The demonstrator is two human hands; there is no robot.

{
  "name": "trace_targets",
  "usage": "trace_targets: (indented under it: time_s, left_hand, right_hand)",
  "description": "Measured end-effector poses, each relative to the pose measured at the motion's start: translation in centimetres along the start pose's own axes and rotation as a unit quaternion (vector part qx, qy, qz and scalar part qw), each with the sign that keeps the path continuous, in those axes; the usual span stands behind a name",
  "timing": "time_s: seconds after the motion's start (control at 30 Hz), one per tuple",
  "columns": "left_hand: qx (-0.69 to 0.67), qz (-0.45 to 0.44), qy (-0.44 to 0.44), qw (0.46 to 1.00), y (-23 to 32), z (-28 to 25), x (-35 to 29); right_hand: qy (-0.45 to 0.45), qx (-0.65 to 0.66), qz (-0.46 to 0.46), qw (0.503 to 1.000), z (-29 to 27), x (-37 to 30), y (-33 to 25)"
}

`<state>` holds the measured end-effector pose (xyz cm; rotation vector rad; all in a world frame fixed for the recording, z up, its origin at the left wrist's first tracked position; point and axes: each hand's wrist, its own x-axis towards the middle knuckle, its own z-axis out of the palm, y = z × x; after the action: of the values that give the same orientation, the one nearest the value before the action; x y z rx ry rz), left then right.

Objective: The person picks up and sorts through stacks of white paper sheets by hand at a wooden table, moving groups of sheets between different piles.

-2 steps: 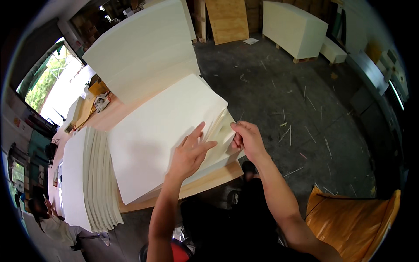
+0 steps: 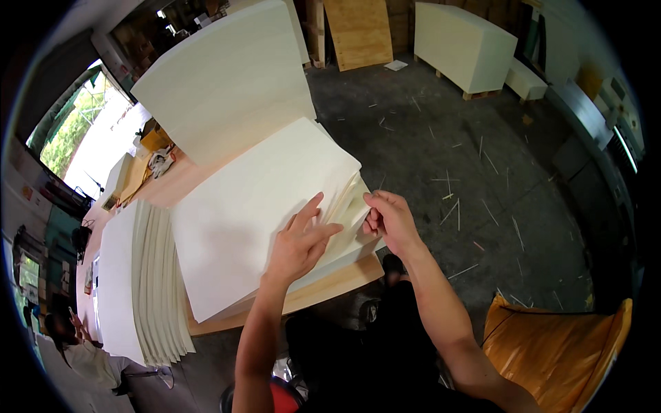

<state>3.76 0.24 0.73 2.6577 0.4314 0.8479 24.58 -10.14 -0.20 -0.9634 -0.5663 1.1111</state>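
A broad stack of large white paper sheets lies on the wooden table in front of me. Its right edge is fanned, so several sheet edges show there. Over the top sheet, close to those fanned edges, my left hand is open with its fingers spread. At the right edge of the stack, my right hand is closed, thumb against bent fingers, in a pinch on the edge of the sheets. How many sheets it grips is hidden.
To the left stands another pile of white sheets in several layers. A tall curved stack of sheets rises beyond. The table edge runs near my body. An orange-brown bag is at lower right. Paper strips litter the dark floor.
The top sheet's right corner has shifted very slightly to the right. Both hands are almost where they were.
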Motion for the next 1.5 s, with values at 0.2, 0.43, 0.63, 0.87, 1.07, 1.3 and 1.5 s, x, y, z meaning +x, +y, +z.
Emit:
trace_targets:
  time_s: [0.2,0.43,0.63,0.87,1.07,1.3,1.5]
  left_hand:
    - [-0.007,-0.009,0.002,1.0,0.4,-0.2,-0.1]
    - [-0.03,-0.026,0.009,0.999,0.4,0.1,-0.1]
    - [0.021,-0.016,-0.007,1.0,0.8,-0.4,-0.1]
    - [-0.012,-0.011,-0.004,1.0,0.8,-0.5,0.2]
    - [-0.063,-0.004,0.02,0.998,-0.4,0.3,-0.1]
    - [0.077,0.057,-0.077,0.992,1.6,-0.7,0.3]
    - [0.297,0.048,-0.125,0.946,3.7,-1.3,-1.8]
  right_hand:
    - [-0.003,0.028,0.012,1.0,0.6,-0.1,-0.3]
    - [0.027,-0.008,-0.024,0.999,-0.3,-0.8,0.7]
    - [0.019,0.008,0.011,1.0,0.8,-0.3,-0.1]
    - [0.017,0.029,0.003,0.999,0.7,-0.3,-0.2]
    - [0.254,-0.433,-0.315,0.806,-0.3,-4.4,1.9]
    - [-0.111,-0.639,-0.304,0.698,-0.2,-4.6,4.4]
    - [-0.163,-0.613,-0.243,0.734,0.8,-4.8,2.8]
